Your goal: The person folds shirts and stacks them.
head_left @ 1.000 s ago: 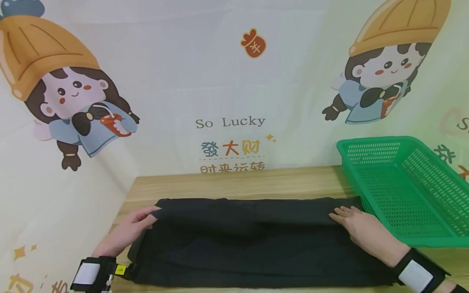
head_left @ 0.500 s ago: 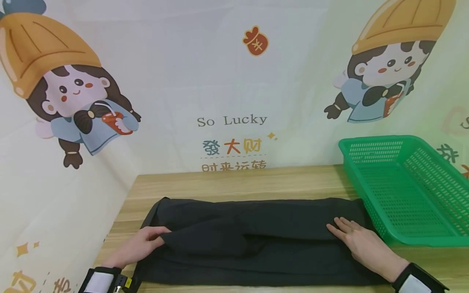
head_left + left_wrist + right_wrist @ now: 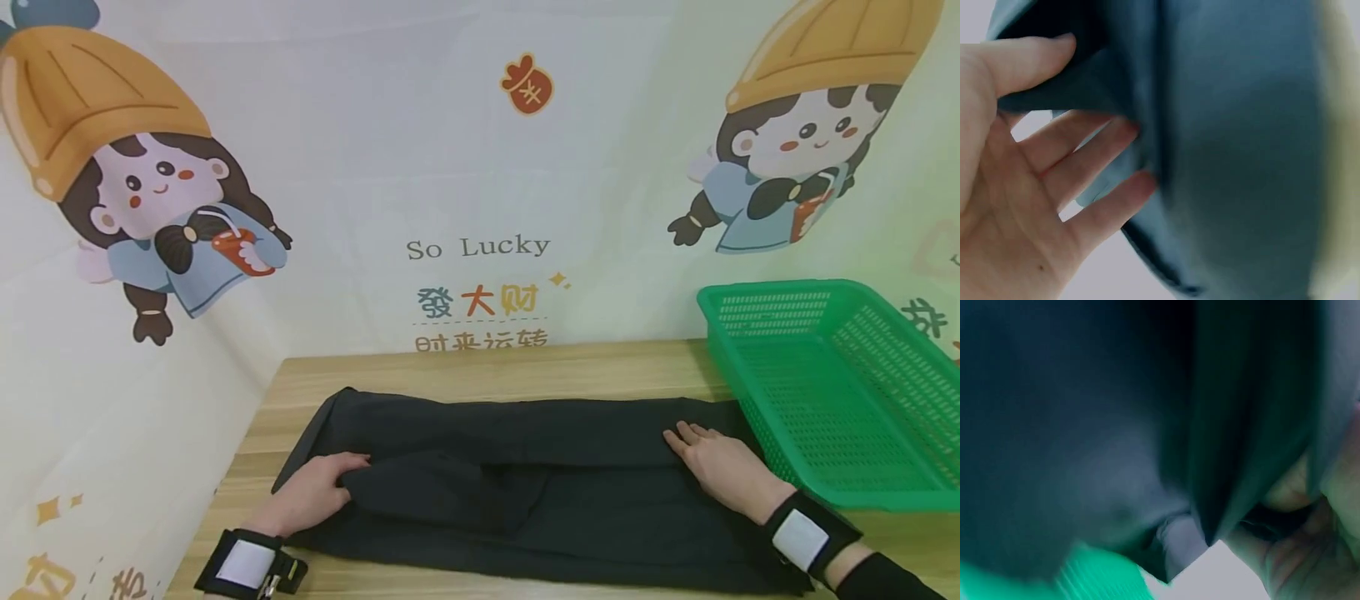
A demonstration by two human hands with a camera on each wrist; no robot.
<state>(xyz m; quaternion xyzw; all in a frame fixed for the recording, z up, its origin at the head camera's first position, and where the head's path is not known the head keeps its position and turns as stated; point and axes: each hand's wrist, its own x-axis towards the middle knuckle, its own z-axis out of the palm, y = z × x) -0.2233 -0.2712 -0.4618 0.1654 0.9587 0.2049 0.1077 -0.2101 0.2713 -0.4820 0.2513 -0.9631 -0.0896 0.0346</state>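
Note:
A black cloth [image 3: 615, 525], perhaps a garment, is spread wide over the wooden table with a raised fold across its middle. My left hand [image 3: 309, 493] pinches an edge of the upper layer near the cloth's left end. In the left wrist view, the thumb [image 3: 1035, 59] presses on that fabric, the index finger is mostly hidden behind it, and the other fingers are spread. Toward the right end, my right hand [image 3: 723, 468] rests on the cloth with its fingers extended. The right wrist view is dark and blurred, and fabric [image 3: 1085, 437] covers much of that hand.
A green perforated plastic basket [image 3: 862, 497] stands at the right, close against the cloth's right end. Bare wooden table [image 3: 487, 375] shows behind the cloth. A printed fabric backdrop [image 3: 360, 167] rises along the back and left edges.
My left hand has come nearer and to the right from the far left corner, drawing the upper layer into a loose fold. The right hand has shifted slightly left and stays on the cloth.

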